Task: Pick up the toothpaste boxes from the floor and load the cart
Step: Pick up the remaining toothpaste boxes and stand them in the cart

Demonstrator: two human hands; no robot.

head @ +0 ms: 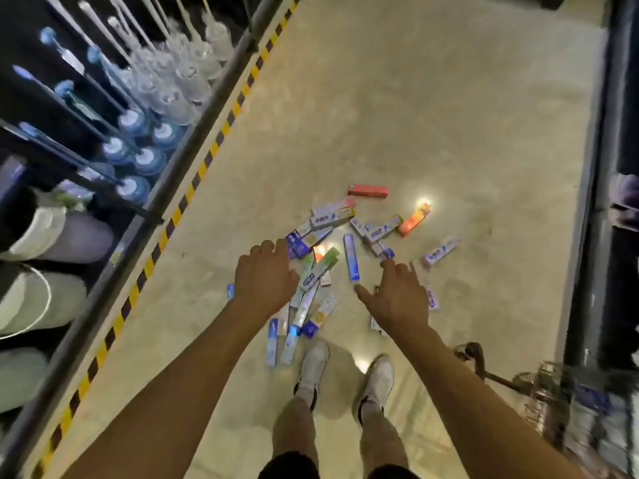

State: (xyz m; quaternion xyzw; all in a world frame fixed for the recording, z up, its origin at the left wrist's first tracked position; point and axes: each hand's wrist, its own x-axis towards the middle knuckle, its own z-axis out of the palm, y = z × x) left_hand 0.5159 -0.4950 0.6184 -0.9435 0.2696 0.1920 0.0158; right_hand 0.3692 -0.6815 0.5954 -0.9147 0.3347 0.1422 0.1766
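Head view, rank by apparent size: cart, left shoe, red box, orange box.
1. cart, cropped by the frame edge
2. left shoe
3. red box and orange box: look alike, not ranked

The boxes lie scattered on the floor just ahead of my shoes. My left hand and right hand hang above the heap, side by side. The cart stands to my right, near my feet; a shelf runs along my left.
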